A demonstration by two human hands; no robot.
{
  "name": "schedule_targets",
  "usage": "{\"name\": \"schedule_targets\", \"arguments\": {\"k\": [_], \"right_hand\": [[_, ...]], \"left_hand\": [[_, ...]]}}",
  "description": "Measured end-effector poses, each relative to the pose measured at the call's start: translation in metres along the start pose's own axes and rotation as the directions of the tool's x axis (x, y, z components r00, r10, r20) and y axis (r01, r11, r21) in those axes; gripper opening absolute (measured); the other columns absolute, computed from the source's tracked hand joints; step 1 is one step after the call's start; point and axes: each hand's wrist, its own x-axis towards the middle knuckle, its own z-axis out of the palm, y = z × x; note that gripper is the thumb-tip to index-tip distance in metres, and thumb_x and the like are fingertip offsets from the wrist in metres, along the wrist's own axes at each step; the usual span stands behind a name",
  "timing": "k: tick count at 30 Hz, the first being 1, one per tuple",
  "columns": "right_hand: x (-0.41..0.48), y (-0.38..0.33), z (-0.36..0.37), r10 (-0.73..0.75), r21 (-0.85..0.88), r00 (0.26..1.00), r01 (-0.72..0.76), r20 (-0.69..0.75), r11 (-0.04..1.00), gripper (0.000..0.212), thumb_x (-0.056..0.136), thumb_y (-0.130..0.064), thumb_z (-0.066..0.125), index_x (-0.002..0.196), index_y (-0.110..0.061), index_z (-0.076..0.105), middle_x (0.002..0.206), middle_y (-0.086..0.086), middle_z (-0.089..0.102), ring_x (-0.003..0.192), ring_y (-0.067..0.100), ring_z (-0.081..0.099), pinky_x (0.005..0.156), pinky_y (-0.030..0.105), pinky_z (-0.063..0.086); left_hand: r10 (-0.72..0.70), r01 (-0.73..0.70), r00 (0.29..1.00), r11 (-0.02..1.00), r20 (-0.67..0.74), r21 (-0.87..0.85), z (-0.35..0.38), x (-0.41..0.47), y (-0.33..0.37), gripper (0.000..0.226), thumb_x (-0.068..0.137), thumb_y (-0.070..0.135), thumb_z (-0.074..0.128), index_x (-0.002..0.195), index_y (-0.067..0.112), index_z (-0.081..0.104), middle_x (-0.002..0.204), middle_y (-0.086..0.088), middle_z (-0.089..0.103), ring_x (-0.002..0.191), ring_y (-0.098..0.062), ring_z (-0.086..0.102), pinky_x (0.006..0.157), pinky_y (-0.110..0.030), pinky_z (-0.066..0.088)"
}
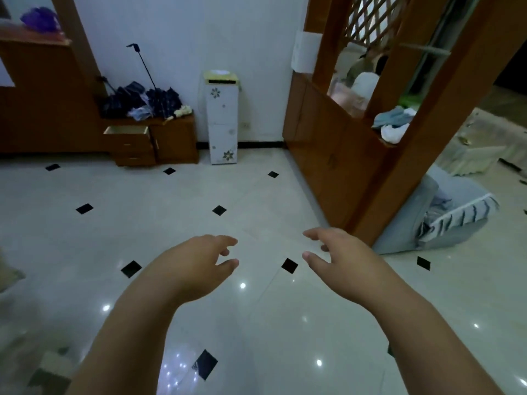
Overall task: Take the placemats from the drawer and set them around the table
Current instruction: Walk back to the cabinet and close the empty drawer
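My left hand [196,263] and my right hand [339,258] hang in front of me over the glossy tiled floor, both empty with fingers loosely spread. Far ahead on the left, a low wooden cabinet [174,138] stands against the wall, and its top drawer [127,130] is pulled out. The drawer's inside is pale; I cannot tell what lies in it. No placemats and no table are in sight.
Folded umbrellas [142,101] lie piled on the cabinet top. A tall white box with flower prints [222,121] stands by the wall. A wooden partition with lattice [356,132] runs along the right, with a grey-blue cushion [445,215] at its foot. A person sits beyond it.
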Motion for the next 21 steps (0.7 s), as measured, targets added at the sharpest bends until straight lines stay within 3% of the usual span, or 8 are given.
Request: {"name": "schedule_targets", "arguments": {"k": [4, 10, 13, 17, 21], "right_hand": [[0.086, 0.027, -0.005, -0.037, 0.064, 0.999, 0.036, 0.014, 0.997, 0.047, 0.092, -0.05, 0.051, 0.137, -0.04, 0.042, 0.138, -0.016, 0.049, 0.116, 0.005, 0.054, 0.093, 0.031, 0.048], [0.245, 0.045, 0.007, -0.216, 0.099, 0.965, 0.202, 0.153, 0.974, 0.052, 0.093, -0.05, 0.051, 0.142, -0.037, 0.037, 0.141, -0.014, 0.046, 0.116, 0.007, 0.053, 0.091, 0.028, 0.047], [0.317, 0.033, 0.005, -0.321, 0.112, 0.92, 0.304, 0.223, 0.946, 0.053, 0.092, -0.053, 0.05, 0.141, -0.041, 0.035, 0.141, -0.016, 0.046, 0.115, 0.006, 0.054, 0.091, 0.028, 0.047], [0.399, -0.01, 0.008, -0.499, 0.157, 0.828, 0.474, 0.255, 0.867, 0.051, 0.092, -0.053, 0.052, 0.139, -0.042, 0.037, 0.138, -0.017, 0.048, 0.115, 0.004, 0.054, 0.091, 0.028, 0.047], [0.465, -0.06, 0.027, -0.61, 0.138, 0.717, 0.603, 0.337, 0.786, 0.046, 0.091, -0.054, 0.051, 0.135, -0.044, 0.042, 0.131, -0.02, 0.052, 0.11, 0.002, 0.055, 0.088, 0.026, 0.048]], "left_hand": [[-0.024, 0.023, 0.994, 1.0, -0.103, -0.018, -0.026, 0.073, 0.015, 0.045, 0.095, 0.054, 0.051, 0.139, 0.046, 0.045, 0.116, 0.026, 0.057, 0.097, 0.003, 0.058, 0.087, -0.027, 0.054], [-0.209, 0.215, 0.965, 0.977, -0.155, 0.018, -0.043, 0.166, 0.01, 0.047, 0.096, 0.051, 0.051, 0.141, 0.041, 0.045, 0.128, 0.018, 0.059, 0.107, -0.005, 0.06, 0.093, -0.034, 0.054], [-0.319, 0.328, 0.926, 0.945, -0.202, 0.015, -0.06, 0.194, -0.002, 0.045, 0.096, 0.054, 0.049, 0.14, 0.043, 0.046, 0.125, 0.022, 0.058, 0.104, -0.001, 0.06, 0.092, -0.032, 0.053], [-0.482, 0.471, 0.817, 0.874, -0.315, -0.117, -0.081, 0.212, -0.032, 0.041, 0.094, 0.054, 0.05, 0.134, 0.044, 0.049, 0.116, 0.025, 0.059, 0.097, 0.003, 0.06, 0.088, -0.028, 0.053], [-0.617, 0.595, 0.734, 0.786, -0.283, -0.168, -0.093, 0.225, -0.082, 0.042, 0.094, 0.055, 0.05, 0.134, 0.044, 0.051, 0.113, 0.024, 0.059, 0.097, 0.0, 0.059, 0.087, -0.024, 0.05]]}}
